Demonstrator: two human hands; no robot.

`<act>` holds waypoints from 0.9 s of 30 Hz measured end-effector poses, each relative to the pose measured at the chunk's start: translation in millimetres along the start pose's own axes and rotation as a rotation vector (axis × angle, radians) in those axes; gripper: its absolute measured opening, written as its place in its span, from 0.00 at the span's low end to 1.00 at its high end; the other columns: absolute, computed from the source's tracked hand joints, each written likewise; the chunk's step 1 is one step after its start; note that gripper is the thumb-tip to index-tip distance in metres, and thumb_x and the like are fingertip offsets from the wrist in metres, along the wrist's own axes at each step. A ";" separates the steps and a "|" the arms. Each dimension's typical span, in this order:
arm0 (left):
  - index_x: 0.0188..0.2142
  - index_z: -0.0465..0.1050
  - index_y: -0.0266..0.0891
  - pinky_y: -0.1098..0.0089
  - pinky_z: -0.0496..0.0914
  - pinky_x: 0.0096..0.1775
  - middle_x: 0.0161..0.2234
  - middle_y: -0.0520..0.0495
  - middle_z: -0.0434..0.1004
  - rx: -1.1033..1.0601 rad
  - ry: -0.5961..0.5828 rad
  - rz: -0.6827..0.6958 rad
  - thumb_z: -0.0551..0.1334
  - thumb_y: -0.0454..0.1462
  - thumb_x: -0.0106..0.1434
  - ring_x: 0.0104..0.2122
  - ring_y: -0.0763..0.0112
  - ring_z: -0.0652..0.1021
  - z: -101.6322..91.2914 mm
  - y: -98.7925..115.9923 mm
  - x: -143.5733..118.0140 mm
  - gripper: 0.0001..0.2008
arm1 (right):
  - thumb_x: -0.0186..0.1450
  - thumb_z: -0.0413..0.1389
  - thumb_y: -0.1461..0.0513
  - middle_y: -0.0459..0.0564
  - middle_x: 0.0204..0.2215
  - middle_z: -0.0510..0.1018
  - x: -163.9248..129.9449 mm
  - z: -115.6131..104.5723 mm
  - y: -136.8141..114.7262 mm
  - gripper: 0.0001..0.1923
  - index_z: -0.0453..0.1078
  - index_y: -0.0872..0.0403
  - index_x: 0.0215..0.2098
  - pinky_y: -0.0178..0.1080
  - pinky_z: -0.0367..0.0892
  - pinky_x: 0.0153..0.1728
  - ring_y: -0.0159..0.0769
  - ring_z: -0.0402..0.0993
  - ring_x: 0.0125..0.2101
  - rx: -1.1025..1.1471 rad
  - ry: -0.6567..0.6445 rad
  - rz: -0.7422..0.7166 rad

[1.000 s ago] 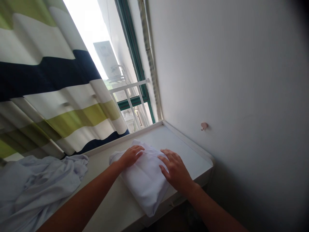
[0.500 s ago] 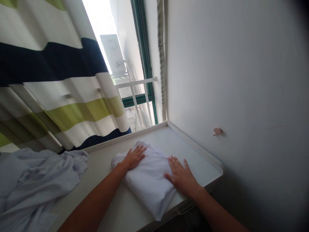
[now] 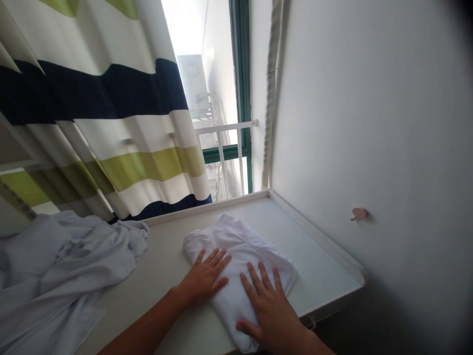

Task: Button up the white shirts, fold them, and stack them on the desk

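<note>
Both forearms reach forward over the bench. The left hand and right hand lie palm-down, fingers spread flat and gripping nothing, pressing on the folded white garment. It lies under the fingers, extending beyond them toward the window, near the bench's right end.

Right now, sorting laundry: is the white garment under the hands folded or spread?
Folded: the white garment is a compact layered rectangle.
</note>
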State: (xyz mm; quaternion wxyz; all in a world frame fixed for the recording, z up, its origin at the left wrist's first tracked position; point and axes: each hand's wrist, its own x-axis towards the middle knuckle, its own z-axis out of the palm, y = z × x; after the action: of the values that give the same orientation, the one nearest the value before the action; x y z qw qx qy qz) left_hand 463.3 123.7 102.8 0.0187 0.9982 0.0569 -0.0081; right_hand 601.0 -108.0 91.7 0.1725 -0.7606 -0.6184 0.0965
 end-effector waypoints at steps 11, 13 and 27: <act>0.69 0.53 0.55 0.45 0.45 0.67 0.71 0.49 0.49 -0.151 0.077 -0.185 0.46 0.56 0.72 0.71 0.54 0.51 5.2 -86.5 19.0 0.30 | 0.63 0.51 0.37 0.56 0.72 0.43 -0.5 5.8 -18.1 0.47 0.45 0.45 0.73 0.75 0.37 0.62 0.71 0.36 0.69 0.021 -0.028 -0.063; 0.68 0.55 0.55 0.48 0.45 0.67 0.71 0.49 0.50 -0.161 0.070 -0.130 0.48 0.56 0.71 0.70 0.55 0.51 3.2 -100.0 20.8 0.29 | 0.66 0.50 0.39 0.55 0.70 0.55 8.5 -14.0 -18.8 0.40 0.55 0.44 0.70 0.68 0.47 0.63 0.65 0.48 0.68 0.045 -0.001 -0.070; 0.69 0.51 0.58 0.42 0.42 0.67 0.72 0.52 0.48 -0.172 0.031 -0.018 0.47 0.55 0.71 0.71 0.49 0.44 -10.4 -85.4 -14.8 0.29 | 0.72 0.43 0.42 0.46 0.73 0.41 117.0 -42.4 79.2 0.31 0.52 0.37 0.70 0.59 0.36 0.67 0.49 0.33 0.72 0.036 -0.191 -0.260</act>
State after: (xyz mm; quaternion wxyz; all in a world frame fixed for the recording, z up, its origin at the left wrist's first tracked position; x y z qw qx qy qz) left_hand 439.0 207.2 110.4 0.1032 0.9924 0.0666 0.0121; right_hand 713.4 -14.1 108.4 0.1378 -0.6585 -0.7232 0.1563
